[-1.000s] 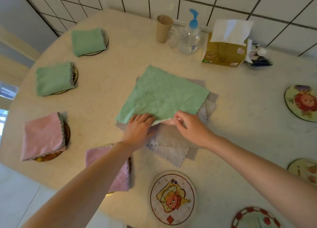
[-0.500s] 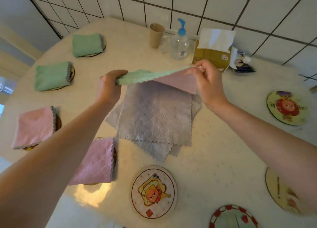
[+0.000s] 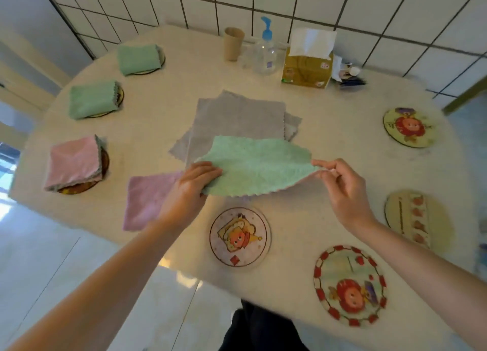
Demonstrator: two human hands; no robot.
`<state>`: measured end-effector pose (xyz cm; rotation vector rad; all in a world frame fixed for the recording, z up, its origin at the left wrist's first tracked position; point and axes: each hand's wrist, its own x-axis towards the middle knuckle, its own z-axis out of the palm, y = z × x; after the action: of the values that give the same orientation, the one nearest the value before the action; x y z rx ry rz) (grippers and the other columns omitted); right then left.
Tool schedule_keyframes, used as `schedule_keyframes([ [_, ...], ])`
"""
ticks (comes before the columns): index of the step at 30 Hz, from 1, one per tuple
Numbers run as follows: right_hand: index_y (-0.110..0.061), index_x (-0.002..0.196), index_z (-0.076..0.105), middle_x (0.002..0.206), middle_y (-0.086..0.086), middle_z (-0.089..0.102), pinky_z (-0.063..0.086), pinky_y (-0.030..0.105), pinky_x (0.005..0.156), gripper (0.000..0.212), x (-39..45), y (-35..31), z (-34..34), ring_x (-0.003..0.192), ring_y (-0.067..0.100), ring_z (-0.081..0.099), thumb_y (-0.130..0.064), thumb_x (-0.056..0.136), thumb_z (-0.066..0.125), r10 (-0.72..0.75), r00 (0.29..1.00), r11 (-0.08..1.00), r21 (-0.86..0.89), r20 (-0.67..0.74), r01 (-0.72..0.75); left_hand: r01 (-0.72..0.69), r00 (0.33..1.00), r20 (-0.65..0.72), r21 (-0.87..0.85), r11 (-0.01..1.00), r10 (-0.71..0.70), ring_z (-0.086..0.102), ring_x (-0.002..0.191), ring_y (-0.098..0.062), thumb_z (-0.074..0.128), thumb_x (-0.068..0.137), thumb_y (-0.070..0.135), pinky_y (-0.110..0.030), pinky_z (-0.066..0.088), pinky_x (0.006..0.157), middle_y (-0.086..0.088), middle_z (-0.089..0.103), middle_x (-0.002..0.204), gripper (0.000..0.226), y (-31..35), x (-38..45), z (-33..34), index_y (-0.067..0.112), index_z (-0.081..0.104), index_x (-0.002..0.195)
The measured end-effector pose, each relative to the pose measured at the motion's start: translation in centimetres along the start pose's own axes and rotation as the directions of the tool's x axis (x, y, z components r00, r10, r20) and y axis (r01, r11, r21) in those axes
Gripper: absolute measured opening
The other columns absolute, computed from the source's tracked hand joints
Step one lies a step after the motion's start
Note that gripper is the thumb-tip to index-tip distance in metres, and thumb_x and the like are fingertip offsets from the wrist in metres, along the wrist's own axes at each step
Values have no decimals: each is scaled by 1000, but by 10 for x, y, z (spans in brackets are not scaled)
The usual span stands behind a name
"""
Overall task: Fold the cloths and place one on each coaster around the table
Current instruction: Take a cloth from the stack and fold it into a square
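Your left hand [image 3: 188, 186] has its fingers curled over the left corner of the green cloth [image 3: 257, 170], gripping it just left of the frame's centre, while your right hand [image 3: 342, 186] pinches the opposite corner between thumb and fingertips, the other fingers loosely bent. Between them the cloth hangs in the middle of the frame, green face up with a pink underside showing along its near edge, lifted off the grey cloths [image 3: 237, 118] that lie flat in a loose stack just above it. You look to be at the start of a fold on this one: picked up and stretched out, not yet doubled over. Four folded cloths already sit on coasters down the left side: two green at upper left [image 3: 138, 59] [image 3: 92, 102], a pink one at mid left [image 3: 73, 163], and another pink one [image 3: 149, 199] partly behind your left wrist. Four coasters are bare: one below centre [image 3: 239, 236], one at lower right [image 3: 349, 284], and two along the right edge [image 3: 409, 126] [image 3: 417, 218]. Next, bring the two corners together so the edges line up, fold again to the size of the others, and set it down on the nearest bare coaster, below centre. Keep the limp fabric taut as you fold, or the edges will likely slip out of line.
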<state>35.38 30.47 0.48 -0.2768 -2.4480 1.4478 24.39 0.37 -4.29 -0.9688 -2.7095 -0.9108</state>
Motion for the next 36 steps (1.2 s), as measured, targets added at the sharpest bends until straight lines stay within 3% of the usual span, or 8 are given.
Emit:
schedule_keyframes([
  [4,-47,85,56,86,25,65,33,30,43,36,-72,15,-3,43,20,45,-13,95,50,107,993,992,-66,41,-105,26,990,138,-28,999,-22,56,114,-24,68,74,-14,-28,39,104,-11,66,116,46,16,-75,23,9,69,113],
  [8,-23,99,64,57,-7,60,28,24,41,15,-135,29,-11,36,6,35,-22,94,49,187,979,976,-125,79,-176,44,971,237,-62,997,-28,56,114,-23,63,73,-13,-23,35,104,-10,67,116,47,40,-129,28,9,70,114],
  [12,-21,90,63,52,6,57,33,31,42,24,-177,37,-18,37,14,39,-35,88,44,209,973,968,-163,95,-192,92,938,342,-77,993,-61,63,106,-22,56,76,-6,-17,35,99,-7,69,111,43,60,-161,21,11,71,112],
  [18,-9,69,54,46,-1,41,28,24,46,25,-207,46,-32,43,6,33,-28,85,52,300,942,950,-133,151,-282,372,811,533,-150,916,-243,58,69,9,66,87,11,-9,40,65,37,62,73,20,67,-179,12,25,75,97],
  [23,-12,71,59,57,3,56,40,31,51,24,-180,54,-32,52,11,46,-30,87,57,367,930,925,-120,28,-362,657,741,424,-300,692,-521,43,58,-10,73,82,16,-27,31,58,-14,55,64,17,51,-146,13,1,66,79],
  [26,-10,72,60,56,-3,52,35,27,52,24,-145,56,-26,53,9,43,-27,90,59,402,915,914,-39,-17,-403,722,691,350,-362,589,-632,36,64,-16,72,82,18,-31,25,64,-10,40,63,32,43,-119,24,-3,53,66],
  [31,-1,71,60,62,10,51,35,32,57,27,-89,81,-7,62,17,46,-23,87,61,553,832,833,43,-51,-551,802,577,275,-367,471,-769,44,61,-18,68,84,17,-32,35,62,-5,50,58,29,38,-81,51,6,57,60],
  [36,-5,76,65,63,6,59,50,36,59,21,-54,114,4,64,23,57,-20,88,59,658,753,752,-41,-17,-658,837,534,189,-255,484,-824,38,55,-19,65,85,17,-29,27,53,-1,45,52,27,36,-61,70,5,58,62],
])
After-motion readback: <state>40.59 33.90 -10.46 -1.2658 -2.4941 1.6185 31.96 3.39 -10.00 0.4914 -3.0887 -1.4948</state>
